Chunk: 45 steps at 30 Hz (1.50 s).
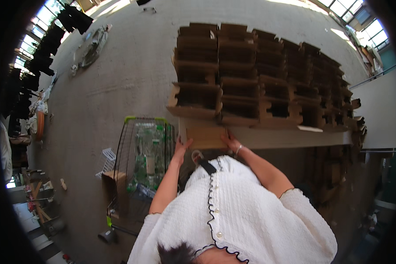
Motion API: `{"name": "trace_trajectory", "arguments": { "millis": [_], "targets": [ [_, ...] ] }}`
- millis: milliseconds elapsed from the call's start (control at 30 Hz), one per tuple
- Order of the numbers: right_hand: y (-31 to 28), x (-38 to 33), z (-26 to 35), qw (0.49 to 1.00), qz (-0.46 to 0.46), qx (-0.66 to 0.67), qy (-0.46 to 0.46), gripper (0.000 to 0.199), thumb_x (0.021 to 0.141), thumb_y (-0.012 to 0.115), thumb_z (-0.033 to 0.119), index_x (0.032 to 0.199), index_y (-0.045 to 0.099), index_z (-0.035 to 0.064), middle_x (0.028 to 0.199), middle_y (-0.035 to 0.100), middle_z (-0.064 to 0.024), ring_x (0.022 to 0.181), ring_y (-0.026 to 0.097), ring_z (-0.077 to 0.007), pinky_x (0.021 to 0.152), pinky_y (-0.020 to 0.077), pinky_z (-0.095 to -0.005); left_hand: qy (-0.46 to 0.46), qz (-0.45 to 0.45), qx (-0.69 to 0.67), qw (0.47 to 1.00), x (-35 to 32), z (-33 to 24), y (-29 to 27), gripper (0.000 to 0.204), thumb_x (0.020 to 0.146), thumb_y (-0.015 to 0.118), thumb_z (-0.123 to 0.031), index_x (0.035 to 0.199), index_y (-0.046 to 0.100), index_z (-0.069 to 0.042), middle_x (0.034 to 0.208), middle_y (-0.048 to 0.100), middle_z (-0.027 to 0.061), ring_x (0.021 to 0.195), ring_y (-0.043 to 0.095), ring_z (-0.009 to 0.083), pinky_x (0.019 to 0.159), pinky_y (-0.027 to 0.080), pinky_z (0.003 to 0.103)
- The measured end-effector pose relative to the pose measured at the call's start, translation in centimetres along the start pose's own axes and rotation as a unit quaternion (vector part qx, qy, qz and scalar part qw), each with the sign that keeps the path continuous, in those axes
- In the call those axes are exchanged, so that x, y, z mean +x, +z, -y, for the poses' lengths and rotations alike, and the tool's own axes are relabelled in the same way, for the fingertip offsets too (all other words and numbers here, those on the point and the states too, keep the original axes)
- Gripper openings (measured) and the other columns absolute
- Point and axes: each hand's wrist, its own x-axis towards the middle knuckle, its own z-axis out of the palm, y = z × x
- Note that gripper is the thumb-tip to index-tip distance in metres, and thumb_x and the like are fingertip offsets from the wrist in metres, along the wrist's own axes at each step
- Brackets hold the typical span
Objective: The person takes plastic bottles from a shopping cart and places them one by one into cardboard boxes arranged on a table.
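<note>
A flat tan cardboard piece [205, 137] lies on a long white tabletop [286, 137] in front of me. My right hand [231, 142] grips its right edge, with the thumb and fingers around that side. At the tabletop's left end is my left hand [182, 149], its fingers apart and its thumb at the piece's left edge. Open brown cardboard boxes [196, 101] stand in several rows just beyond the piece and off to the right. Their insides are too dark to make out.
Close on my left is a black wire shopping cart [119, 149] with green corners, loaded with clear glass bottles [149, 152]. A brown carton [115, 180] and a white rack [106, 162] are by it. Cluttered shelving lies far left; a wrapped bundle [91, 46] rests on the floor.
</note>
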Motion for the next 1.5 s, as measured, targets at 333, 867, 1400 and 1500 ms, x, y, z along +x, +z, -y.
{"name": "trace_trajectory", "arguments": {
  "millis": [333,867,1400,1500],
  "targets": [
    [-0.6,-3.1,5.1,0.997,0.017,0.062,0.034,0.076,0.095,0.059,0.044,0.154,0.015,0.0248,0.143,0.046,-0.0085,0.109,0.062,-0.0282,0.056,0.0526,-0.0381,-0.106,0.136,-0.102,0.98,2.7,2.2,-1.6,0.114,0.077,0.082,-0.038,0.157,0.005,-0.011,0.156,0.027,0.0121,0.144,0.024,0.0245,0.115,0.021,0.04],
    [-2.3,-6.0,5.7,0.98,-0.023,0.17,0.1,0.072,0.099,0.05,0.048,0.155,0.014,0.021,0.152,0.034,-0.0039,0.134,0.042,-0.0257,0.087,0.0567,-0.0447,-0.112,0.184,0.024,0.976,-0.5,-4.0,4.4,0.12,0.069,0.085,-0.039,0.155,0.005,-0.015,0.153,0.028,0.0125,0.14,0.028,0.0286,0.113,0.027,0.043],
    [-14.2,-19.4,2.6,0.831,-0.002,0.514,0.213,0.074,0.083,0.073,0.044,0.141,0.044,0.0068,0.138,0.053,-0.0117,0.126,0.05,-0.0256,0.107,0.0405,-0.0432,-0.264,0.333,0.093,0.9,-3.7,-5.2,19.9,0.108,0.072,0.073,-0.046,0.156,0.011,-0.017,0.152,0.028,0.0106,0.136,0.036,0.0295,0.107,0.037,0.046],
    [-15.9,-22.6,2.6,0.818,-0.057,0.539,0.194,0.076,0.083,0.072,0.044,0.141,0.043,0.0061,0.136,0.054,-0.0138,0.125,0.052,-0.0277,0.107,0.0403,-0.0471,-0.308,0.361,0.166,0.864,-4.6,-9.3,25.6,0.111,0.072,0.074,-0.045,0.156,0.006,-0.018,0.152,0.027,0.0139,0.136,0.036,0.0312,0.108,0.036,0.04]
  ]
}}
